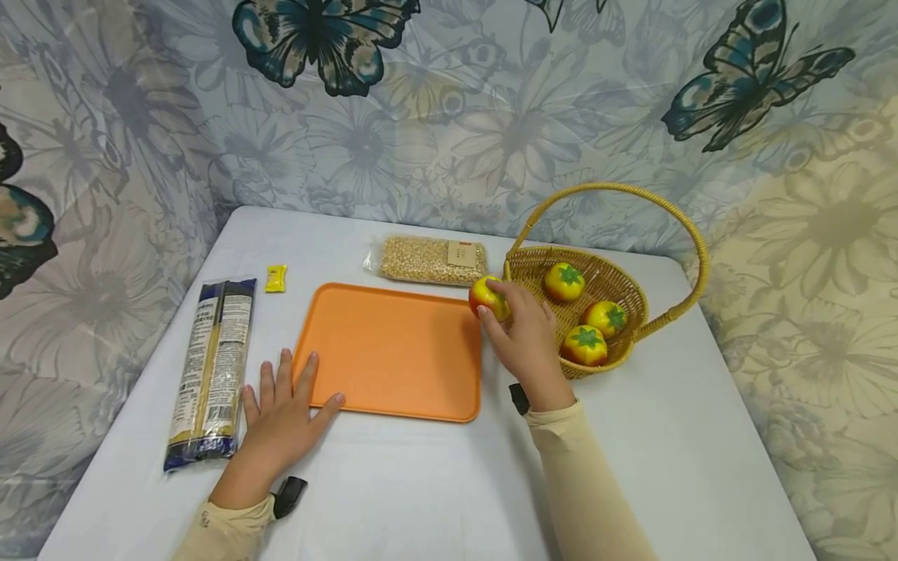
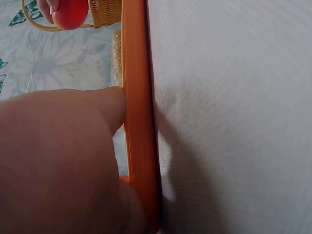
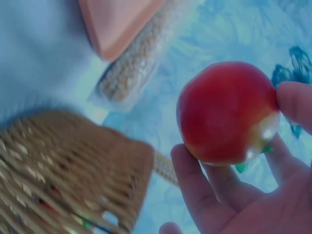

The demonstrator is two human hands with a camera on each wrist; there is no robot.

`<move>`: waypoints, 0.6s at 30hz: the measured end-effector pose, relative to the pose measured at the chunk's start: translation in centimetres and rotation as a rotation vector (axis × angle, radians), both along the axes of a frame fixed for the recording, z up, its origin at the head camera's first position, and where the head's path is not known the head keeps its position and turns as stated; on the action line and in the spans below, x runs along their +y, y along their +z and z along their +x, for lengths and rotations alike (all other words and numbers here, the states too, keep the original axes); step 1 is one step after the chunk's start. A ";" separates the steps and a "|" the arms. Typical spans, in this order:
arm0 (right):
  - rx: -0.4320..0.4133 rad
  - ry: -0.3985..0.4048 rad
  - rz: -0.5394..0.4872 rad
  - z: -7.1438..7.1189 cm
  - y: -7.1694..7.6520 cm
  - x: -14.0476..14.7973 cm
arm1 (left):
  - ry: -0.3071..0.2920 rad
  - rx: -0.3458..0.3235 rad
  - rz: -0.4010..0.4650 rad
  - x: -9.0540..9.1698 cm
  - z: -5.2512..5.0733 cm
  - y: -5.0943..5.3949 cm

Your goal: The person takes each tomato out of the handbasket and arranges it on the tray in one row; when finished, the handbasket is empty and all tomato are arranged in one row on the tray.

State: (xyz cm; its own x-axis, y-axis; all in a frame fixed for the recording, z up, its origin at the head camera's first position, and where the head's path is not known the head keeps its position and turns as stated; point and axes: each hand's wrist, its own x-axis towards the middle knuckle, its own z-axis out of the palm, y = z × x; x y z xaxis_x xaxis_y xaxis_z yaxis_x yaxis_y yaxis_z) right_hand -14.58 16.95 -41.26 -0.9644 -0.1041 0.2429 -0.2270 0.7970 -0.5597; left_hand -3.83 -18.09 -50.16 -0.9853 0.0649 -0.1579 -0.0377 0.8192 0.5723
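Note:
My right hand (image 1: 522,335) holds a red-and-yellow tomato (image 1: 486,296) with thumb and fingers, above the gap between tray and basket. In the right wrist view the tomato (image 3: 226,112) shows a red, glossy side, with bits of green leaf near the palm. Spread fingers of my left hand (image 1: 281,425) rest on the near left corner of the orange tray (image 1: 393,351). Several similar tomatoes, among them one at the back (image 1: 564,281), lie in the wicker basket (image 1: 529,261), green leaves up. The left wrist view shows the thumb against the tray rim (image 2: 139,117).
A clear bag of pale grains (image 1: 421,259) lies behind the tray. To the left are a small yellow packet (image 1: 276,278) and a long noodle package (image 1: 210,366). The basket's tall handle (image 1: 691,234) arches up to the right. Patterned cloth (image 1: 421,140) hangs behind the white table.

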 end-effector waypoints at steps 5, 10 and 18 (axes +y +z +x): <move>-0.023 0.030 0.021 0.3 -0.9 -0.9 | -0.001 -0.004 -0.007 0.1 -0.1 0.1; -0.042 0.049 0.060 0.7 -2.0 -1.6 | 0.001 -0.032 -0.005 0.2 -0.1 0.9; -0.003 0.067 0.129 1.5 -3.6 -2.5 | -0.002 -0.044 -0.026 0.2 -0.1 0.7</move>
State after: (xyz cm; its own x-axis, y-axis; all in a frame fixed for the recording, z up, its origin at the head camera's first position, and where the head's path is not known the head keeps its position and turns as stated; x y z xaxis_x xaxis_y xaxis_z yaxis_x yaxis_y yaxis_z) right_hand -13.06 14.43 -44.84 -0.9549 -0.1987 0.2205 -0.2809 0.8452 -0.4547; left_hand -3.88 -17.89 -49.47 -0.9774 0.0621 -0.2023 -0.0605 0.8341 0.5483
